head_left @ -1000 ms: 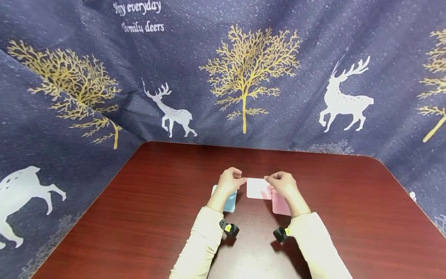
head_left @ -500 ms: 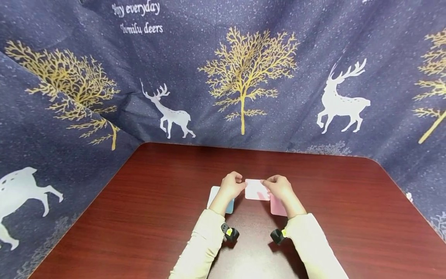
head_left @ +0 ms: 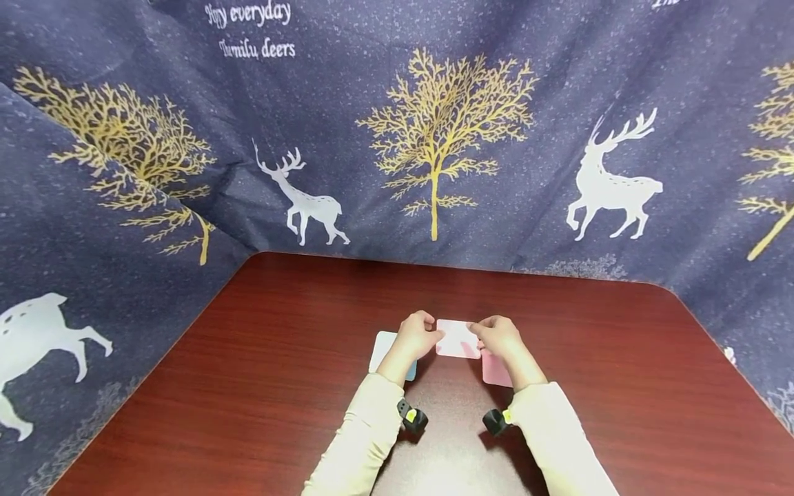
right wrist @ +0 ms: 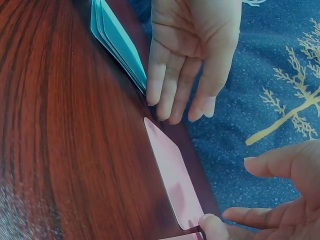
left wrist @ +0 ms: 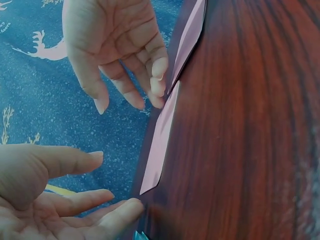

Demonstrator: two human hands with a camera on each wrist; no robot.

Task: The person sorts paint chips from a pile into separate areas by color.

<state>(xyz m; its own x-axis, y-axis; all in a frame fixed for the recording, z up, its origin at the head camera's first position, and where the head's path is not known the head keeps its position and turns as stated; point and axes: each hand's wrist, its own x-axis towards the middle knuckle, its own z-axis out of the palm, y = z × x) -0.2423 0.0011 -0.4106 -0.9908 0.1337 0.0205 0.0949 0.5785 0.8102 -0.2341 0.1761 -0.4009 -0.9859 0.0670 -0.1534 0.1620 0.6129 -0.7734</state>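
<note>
A pale pink card (head_left: 455, 337) lies flat on the table between the two hands. My left hand (head_left: 417, 336) is at its left edge, thumb and fingers apart, as the left wrist view shows. My right hand (head_left: 499, 337) is at the card's right end, and in the right wrist view a fingertip (right wrist: 212, 225) overlaps its corner. Neither hand grips it. Partly under the left forearm lie several light blue cards (right wrist: 117, 40), with a white card (head_left: 381, 348) showing beside them in the head view. A darker pink card (head_left: 496, 372) lies beneath the right hand, partly hidden.
The dark red wooden table (head_left: 279, 386) ends at a dark blue cloth backdrop (head_left: 384, 227) with printed deer and trees. Black wrist cameras (head_left: 414, 420) sit on both wrists, low over the table.
My left hand has shifted slightly right, toward the pale pink card, and more of the white card shows beside the left forearm. The pale pink card and the right hand stay nearly in place.
</note>
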